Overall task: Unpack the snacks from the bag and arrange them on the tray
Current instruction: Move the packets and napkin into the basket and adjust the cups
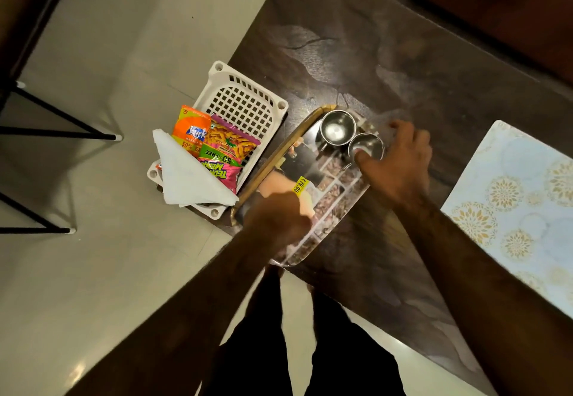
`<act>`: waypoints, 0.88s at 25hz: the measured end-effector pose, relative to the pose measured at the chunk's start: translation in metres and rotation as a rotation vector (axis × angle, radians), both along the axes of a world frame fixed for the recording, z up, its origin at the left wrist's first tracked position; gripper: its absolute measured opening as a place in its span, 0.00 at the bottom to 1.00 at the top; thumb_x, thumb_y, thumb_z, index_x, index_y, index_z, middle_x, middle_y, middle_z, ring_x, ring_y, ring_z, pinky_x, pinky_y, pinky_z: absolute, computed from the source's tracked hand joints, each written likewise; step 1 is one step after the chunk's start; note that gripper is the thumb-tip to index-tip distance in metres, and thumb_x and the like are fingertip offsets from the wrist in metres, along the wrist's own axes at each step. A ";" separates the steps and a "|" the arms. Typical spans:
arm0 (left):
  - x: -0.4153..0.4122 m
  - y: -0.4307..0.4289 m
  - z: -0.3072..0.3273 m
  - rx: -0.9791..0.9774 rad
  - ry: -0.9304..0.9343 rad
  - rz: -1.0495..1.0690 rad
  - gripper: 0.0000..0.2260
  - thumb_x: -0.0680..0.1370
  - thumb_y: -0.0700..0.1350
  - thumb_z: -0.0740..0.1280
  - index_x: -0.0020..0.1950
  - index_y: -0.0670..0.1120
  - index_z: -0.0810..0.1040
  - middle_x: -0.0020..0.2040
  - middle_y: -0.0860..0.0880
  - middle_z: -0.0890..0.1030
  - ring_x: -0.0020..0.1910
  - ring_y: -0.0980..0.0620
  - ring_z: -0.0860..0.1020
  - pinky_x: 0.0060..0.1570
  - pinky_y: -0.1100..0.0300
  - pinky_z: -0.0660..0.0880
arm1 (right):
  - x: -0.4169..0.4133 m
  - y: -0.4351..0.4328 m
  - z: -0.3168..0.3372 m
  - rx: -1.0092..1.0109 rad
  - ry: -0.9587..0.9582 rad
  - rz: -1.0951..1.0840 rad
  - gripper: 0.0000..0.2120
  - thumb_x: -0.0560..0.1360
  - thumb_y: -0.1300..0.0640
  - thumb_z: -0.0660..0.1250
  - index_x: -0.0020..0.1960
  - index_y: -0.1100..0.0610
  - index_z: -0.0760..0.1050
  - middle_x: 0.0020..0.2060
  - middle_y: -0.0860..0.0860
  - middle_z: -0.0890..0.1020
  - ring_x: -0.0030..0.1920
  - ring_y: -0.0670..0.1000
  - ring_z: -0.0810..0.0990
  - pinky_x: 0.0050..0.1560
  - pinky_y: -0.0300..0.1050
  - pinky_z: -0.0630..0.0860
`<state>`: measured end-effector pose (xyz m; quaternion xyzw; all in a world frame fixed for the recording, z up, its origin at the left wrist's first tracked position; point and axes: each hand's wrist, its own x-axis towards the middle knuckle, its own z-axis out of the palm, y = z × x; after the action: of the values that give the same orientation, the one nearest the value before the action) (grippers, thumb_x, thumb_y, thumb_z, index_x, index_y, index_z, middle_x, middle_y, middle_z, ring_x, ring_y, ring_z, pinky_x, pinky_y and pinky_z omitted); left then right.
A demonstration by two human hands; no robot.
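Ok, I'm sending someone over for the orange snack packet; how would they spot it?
Find the white lattice basket at the dark table's edge. The orange packet lies inside, beside a folded white napkin; its neighbours are pink and green.

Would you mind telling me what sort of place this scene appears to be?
Probably a home dining or living area: a dark patterned table on pale floor tiles, holding a serving tray with two steel cups and a white basket of snack packets.
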<state>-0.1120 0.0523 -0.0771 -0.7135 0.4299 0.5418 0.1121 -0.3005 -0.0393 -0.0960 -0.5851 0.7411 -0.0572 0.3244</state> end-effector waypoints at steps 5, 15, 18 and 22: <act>-0.029 -0.115 -0.007 -0.632 -0.169 -0.257 0.39 0.71 0.45 0.75 0.77 0.54 0.59 0.69 0.42 0.69 0.66 0.40 0.73 0.52 0.46 0.77 | 0.004 -0.001 -0.011 0.100 0.050 0.132 0.39 0.71 0.43 0.77 0.77 0.51 0.65 0.69 0.57 0.69 0.71 0.61 0.70 0.66 0.57 0.75; -0.023 -0.117 -0.056 -0.638 -0.261 -0.426 0.34 0.72 0.50 0.74 0.74 0.53 0.64 0.64 0.41 0.71 0.60 0.37 0.76 0.43 0.50 0.70 | -0.012 -0.003 -0.034 0.076 -0.073 0.192 0.43 0.67 0.62 0.77 0.79 0.58 0.65 0.70 0.57 0.75 0.70 0.60 0.72 0.69 0.51 0.71; -0.021 -0.113 -0.059 -0.620 -0.283 -0.334 0.34 0.71 0.57 0.74 0.73 0.51 0.65 0.64 0.41 0.71 0.59 0.37 0.77 0.42 0.50 0.69 | -0.015 0.004 -0.030 0.021 -0.213 0.156 0.41 0.67 0.59 0.79 0.77 0.59 0.68 0.69 0.57 0.74 0.69 0.55 0.73 0.69 0.53 0.73; -0.018 -0.108 -0.060 -0.618 -0.288 -0.247 0.40 0.68 0.59 0.76 0.73 0.48 0.63 0.65 0.41 0.71 0.61 0.38 0.76 0.47 0.45 0.76 | -0.022 0.009 -0.029 -0.074 -0.252 0.118 0.37 0.68 0.47 0.76 0.74 0.55 0.72 0.66 0.53 0.78 0.63 0.48 0.74 0.63 0.48 0.73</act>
<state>-0.1299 -0.0556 -0.1373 -0.7254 0.6361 0.2625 0.0150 -0.3220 -0.0299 -0.1248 -0.6275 0.6561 -0.1382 0.3959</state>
